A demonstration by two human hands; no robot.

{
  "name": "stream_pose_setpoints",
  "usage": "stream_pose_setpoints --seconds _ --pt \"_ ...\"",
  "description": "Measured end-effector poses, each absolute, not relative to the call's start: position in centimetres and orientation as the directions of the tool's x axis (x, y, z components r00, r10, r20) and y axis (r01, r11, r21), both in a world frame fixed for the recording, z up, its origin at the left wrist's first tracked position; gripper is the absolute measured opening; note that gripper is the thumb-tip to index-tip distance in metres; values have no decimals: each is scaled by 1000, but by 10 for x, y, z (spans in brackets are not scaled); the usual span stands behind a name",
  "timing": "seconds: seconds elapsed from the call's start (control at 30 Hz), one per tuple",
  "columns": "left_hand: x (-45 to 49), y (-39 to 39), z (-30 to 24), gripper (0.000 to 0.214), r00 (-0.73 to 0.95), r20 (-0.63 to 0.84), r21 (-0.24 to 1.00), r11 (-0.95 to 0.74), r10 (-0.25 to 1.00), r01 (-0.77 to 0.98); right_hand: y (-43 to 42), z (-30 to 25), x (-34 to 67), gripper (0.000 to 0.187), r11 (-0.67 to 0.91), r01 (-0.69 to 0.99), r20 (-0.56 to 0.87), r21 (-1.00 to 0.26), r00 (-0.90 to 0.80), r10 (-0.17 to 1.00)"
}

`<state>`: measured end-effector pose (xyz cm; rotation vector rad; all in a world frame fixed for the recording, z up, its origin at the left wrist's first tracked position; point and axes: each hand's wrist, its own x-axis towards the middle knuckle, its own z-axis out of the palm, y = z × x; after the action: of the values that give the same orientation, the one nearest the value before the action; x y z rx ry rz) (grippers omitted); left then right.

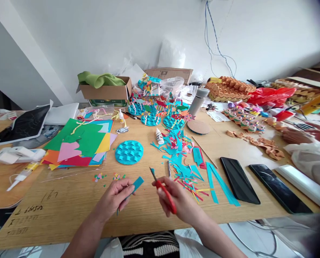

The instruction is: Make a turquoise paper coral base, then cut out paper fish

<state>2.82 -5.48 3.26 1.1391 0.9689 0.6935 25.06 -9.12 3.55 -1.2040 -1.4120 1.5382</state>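
Note:
My left hand (113, 199) pinches a small strip of teal paper (137, 184) above the wooden tabletop (55, 211). My right hand (177, 197) grips a pair of red-handled scissors (165, 195), whose narrow blades point up and left toward the teal strip without touching it. A tiny teal scrap seems to sit at the blade tip. Between my hands lies a thin metal pen-like tool (169, 170). Cut paper scraps (183, 168) in teal, red and pink are heaped just beyond my right hand.
A teal woven paper disc (129, 152), a white glue bottle (159, 136), coloured card sheets (79, 143) and paper sculptures (160, 107) crowd the table. Two black phones (239, 180) lie on the right. Another person's hand (297, 136) is at the far right.

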Motion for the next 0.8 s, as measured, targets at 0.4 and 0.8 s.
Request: stream_pose_setpoints --seconds 0.4,0.8 --pt "53 -42 57 32 20 -365 819 331 931 -469 -71 35 223 35 231 918 -50 -322 -260 964" --pt "133 -56 53 38 227 -386 770 448 894 -454 -98 47 262 15 56 398 118 -916 134 984"
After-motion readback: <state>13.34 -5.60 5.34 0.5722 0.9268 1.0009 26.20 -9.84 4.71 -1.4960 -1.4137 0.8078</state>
